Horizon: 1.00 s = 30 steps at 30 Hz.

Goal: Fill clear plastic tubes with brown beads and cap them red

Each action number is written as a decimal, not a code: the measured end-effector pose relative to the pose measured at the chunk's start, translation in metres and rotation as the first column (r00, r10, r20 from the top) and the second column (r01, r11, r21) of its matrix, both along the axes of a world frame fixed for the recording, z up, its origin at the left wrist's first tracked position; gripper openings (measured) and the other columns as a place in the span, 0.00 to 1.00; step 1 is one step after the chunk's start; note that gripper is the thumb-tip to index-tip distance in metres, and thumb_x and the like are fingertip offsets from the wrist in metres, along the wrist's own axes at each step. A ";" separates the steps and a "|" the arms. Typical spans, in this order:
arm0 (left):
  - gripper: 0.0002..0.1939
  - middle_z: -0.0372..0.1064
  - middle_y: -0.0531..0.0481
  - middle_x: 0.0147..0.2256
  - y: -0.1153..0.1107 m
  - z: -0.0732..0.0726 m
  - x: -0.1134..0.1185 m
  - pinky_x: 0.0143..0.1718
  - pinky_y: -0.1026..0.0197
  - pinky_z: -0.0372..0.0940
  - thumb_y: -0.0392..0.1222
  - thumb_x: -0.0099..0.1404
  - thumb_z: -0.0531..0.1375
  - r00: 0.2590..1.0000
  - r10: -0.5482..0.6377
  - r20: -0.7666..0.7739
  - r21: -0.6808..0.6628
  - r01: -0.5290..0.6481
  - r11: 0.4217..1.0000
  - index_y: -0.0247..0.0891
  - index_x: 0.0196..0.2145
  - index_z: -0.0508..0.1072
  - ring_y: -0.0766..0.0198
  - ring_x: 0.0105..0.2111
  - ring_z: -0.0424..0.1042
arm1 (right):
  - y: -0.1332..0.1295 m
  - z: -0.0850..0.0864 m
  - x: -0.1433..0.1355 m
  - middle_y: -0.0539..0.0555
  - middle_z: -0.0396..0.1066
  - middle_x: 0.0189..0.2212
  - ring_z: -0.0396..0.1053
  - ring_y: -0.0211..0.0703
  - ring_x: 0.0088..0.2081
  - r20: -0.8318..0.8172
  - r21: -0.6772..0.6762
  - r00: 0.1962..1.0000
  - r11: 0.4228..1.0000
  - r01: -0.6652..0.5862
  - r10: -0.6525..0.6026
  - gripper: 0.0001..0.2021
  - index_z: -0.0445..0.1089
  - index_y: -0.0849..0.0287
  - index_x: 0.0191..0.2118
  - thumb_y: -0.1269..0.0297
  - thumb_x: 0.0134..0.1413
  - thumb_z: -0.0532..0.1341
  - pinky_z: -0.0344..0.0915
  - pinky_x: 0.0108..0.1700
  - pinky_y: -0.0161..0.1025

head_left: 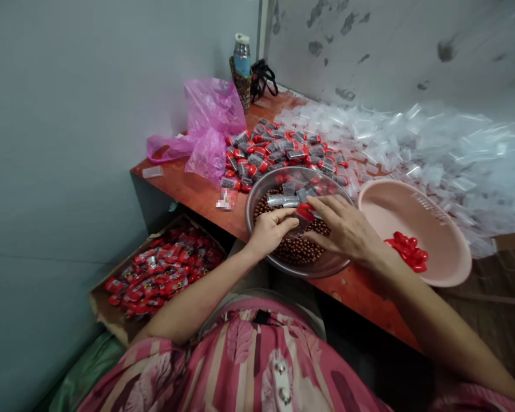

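A round see-through bowl (pixel 344 264) holds many small brown balls (pixel 298 252) and several clear plastic cups (pixel 283 200). Over its middle, my left hand (pixel 271 232) pinches a clear cup (pixel 299 228) between thumb and fingers. My right hand (pixel 341 229) is just to the right, fingers stretched out and thumb apart, its fingertips at the red cap (pixel 304 212) on that cup. To the right, a pink basin (pixel 395 206) contains a small pile of red caps (pixel 408 252).
Filled, red-capped cups (pixel 278 149) lie heaped behind the bowl, with empty clear cups (pixel 433 143) at the right. A pink bag (pixel 214 114) and a bottle (pixel 241 54) stand further back. A box of red packets (pixel 158 269) sits lower left, below the red tabletop (pixel 197 191).
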State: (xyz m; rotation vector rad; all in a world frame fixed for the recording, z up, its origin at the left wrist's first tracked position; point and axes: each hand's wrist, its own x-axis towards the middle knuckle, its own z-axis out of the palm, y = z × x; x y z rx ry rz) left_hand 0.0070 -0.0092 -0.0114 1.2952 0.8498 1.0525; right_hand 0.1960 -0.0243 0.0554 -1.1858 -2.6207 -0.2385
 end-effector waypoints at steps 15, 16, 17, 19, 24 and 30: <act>0.14 0.79 0.48 0.38 0.000 -0.003 0.005 0.45 0.59 0.68 0.41 0.55 0.64 0.988 0.057 0.145 -0.109 -0.041 0.993 0.35 0.40 0.79 0.61 0.38 0.75 | -0.002 -0.046 -0.024 0.63 0.73 0.35 0.69 0.56 0.36 -0.110 0.233 0.980 0.954 0.187 -0.166 0.29 0.63 0.66 0.56 0.50 0.54 0.58 0.67 0.41 0.49; 0.14 0.79 0.48 0.38 0.001 -0.003 0.005 0.45 0.59 0.68 0.41 0.55 0.64 0.987 0.058 0.153 -0.121 -0.040 0.992 0.35 0.40 0.79 0.61 0.38 0.75 | -0.001 -0.047 -0.024 0.63 0.73 0.34 0.69 0.56 0.36 -0.115 0.231 0.980 0.955 0.185 -0.162 0.29 0.64 0.66 0.56 0.50 0.54 0.58 0.67 0.40 0.49; 0.14 0.79 0.48 0.37 0.001 -0.004 0.005 0.45 0.59 0.68 0.42 0.55 0.65 0.985 0.058 0.165 -0.133 -0.036 0.991 0.35 0.40 0.79 0.61 0.37 0.75 | -0.001 -0.047 -0.024 0.63 0.73 0.34 0.70 0.56 0.36 -0.121 0.220 0.979 0.958 0.185 -0.162 0.30 0.64 0.67 0.56 0.50 0.53 0.59 0.67 0.40 0.49; 0.17 0.79 0.47 0.39 0.003 -0.005 0.006 0.47 0.59 0.68 0.43 0.55 0.66 0.977 0.055 0.205 -0.156 -0.023 0.987 0.34 0.41 0.79 0.61 0.39 0.76 | 0.000 -0.047 -0.024 0.64 0.74 0.36 0.71 0.56 0.37 -0.149 0.165 0.975 0.969 0.186 -0.162 0.30 0.65 0.67 0.56 0.50 0.52 0.60 0.68 0.40 0.49; 0.24 0.75 0.41 0.51 0.006 -0.006 0.010 0.56 0.55 0.64 0.46 0.55 0.67 0.945 0.127 0.302 -0.223 -0.060 0.973 0.36 0.49 0.74 0.56 0.53 0.73 | 0.020 -0.043 -0.012 0.63 0.73 0.47 0.72 0.54 0.45 -0.353 -0.086 0.900 0.967 0.240 -0.255 0.31 0.63 0.61 0.59 0.52 0.51 0.63 0.70 0.45 0.48; 0.26 0.75 0.38 0.50 0.006 -0.007 0.011 0.58 0.51 0.63 0.51 0.55 0.68 0.949 0.128 0.289 -0.238 -0.058 0.970 0.35 0.48 0.74 0.54 0.53 0.73 | 0.112 -0.037 0.031 0.59 0.74 0.38 0.71 0.51 0.36 -0.414 -0.199 0.743 0.849 0.490 -0.525 0.33 0.66 0.61 0.51 0.41 0.44 0.67 0.68 0.38 0.47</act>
